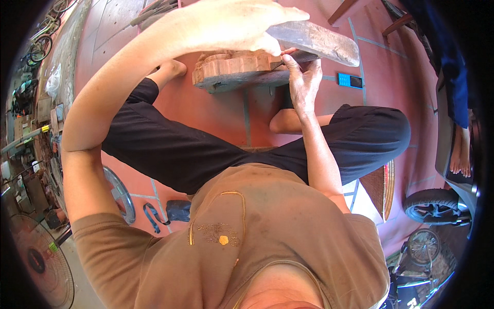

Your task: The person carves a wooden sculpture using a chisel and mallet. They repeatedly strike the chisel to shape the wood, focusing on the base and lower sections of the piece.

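Observation:
My left hand point(257, 24) reaches across from the left, closed around the near end of a worn, flat wooden mallet point(324, 42) that slants to the right. Below the mallet, my right hand point(304, 82) is closed on a slim chisel point(277, 65). Its dark tip meets the right part of a carved wooden block point(231, 68) with a scalloped edge. The block's lower side is greyish, and it lies on the floor between my legs. The mallet and fingers hide part of the chisel and the block's far side.
A blue keypad phone point(350, 80) lies on the red tiles right of the block. Long tools point(157, 11) lie beyond it. A fan point(38, 262) and clutter line the left; a motorbike wheel point(432, 205) and another person's foot point(459, 154) are right. A black pouch point(178, 210) is behind me.

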A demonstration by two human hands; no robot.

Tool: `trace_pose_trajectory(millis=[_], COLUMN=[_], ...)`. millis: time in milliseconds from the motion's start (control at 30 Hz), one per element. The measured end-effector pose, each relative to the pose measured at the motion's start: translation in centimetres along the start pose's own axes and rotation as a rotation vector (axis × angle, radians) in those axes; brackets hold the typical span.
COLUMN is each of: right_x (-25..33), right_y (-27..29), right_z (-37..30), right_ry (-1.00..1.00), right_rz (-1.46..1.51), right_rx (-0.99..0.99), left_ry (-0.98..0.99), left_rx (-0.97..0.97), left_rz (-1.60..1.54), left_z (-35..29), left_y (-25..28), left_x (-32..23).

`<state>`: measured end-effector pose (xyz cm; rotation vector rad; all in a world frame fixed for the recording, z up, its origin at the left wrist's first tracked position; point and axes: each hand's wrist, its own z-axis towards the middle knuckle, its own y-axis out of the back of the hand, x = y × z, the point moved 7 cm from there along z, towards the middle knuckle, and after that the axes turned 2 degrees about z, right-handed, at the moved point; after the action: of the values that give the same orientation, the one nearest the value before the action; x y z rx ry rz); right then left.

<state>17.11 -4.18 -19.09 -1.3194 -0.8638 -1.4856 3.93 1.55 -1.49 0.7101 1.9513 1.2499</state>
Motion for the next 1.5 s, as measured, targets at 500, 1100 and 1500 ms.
trace_pose_trajectory(millis=[500, 1100, 1500], right_x=[-2.1, 0.1, -0.7], right_y=[2.1, 0.4, 0.4], right_z=[0.5, 1.2, 1.4], right_ry=[-0.134, -0.001, -0.039], right_rz=[0.363, -0.02, 0.1], right_rx=[-0.111, -0.07, -0.039], left_ry=[0.163, -0.016, -0.075], left_rx=[-0.241, -0.184, -0.281], left_rz=[-0.241, -0.104, -0.2], left_z=[-1.5, 0.3, 0.4], left_y=[2.9, 0.5, 0.7], left_x=[1.9, 0.5, 0.3])
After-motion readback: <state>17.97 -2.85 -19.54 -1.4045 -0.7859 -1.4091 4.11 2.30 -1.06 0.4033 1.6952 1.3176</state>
